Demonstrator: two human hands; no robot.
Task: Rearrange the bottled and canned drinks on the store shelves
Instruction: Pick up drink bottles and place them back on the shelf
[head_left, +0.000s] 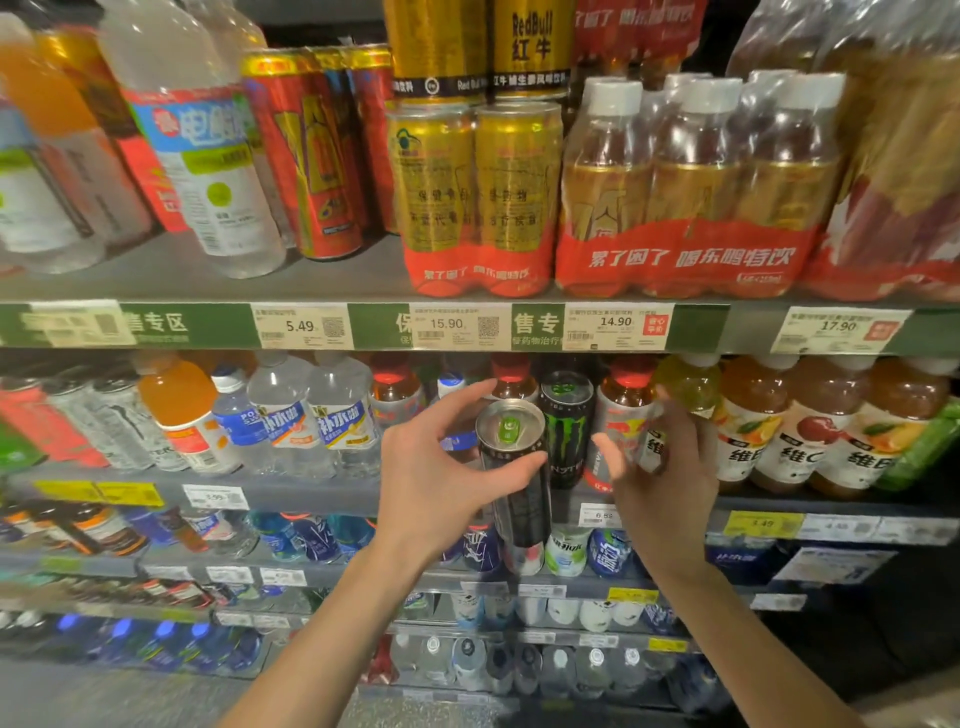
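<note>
Holding a black can (514, 467) out in front of the second shelf (291, 493), just left of the Monster can (567, 428) standing there. Left hand (441, 467) pinching the black can near its rim, thumb lying across the near side under the silver top, fingers curling round the far side. Showing a silver lid with a green tab; can body hanging upright below the hand, clear of the shelf, overlapping the bottles one shelf lower.

Right hand (662, 467) gripping a clear bottle with a white label (657, 447), just right of the Monster can and past the red-capped bottle (621, 415) beside it; thumb sticking out to the left, fingers wrapping the bottle's far side.

Standing further right of the Monster can: a row of orange juice bottles (831, 431). Standing to its left: clear water bottles with blue labels (311, 415). Sitting above it on the top shelf (208, 270): shrink-wrapped gold cans (478, 197) and white-capped bottle packs (691, 192), with price tags (447, 325) running along the shelf edge.
</note>
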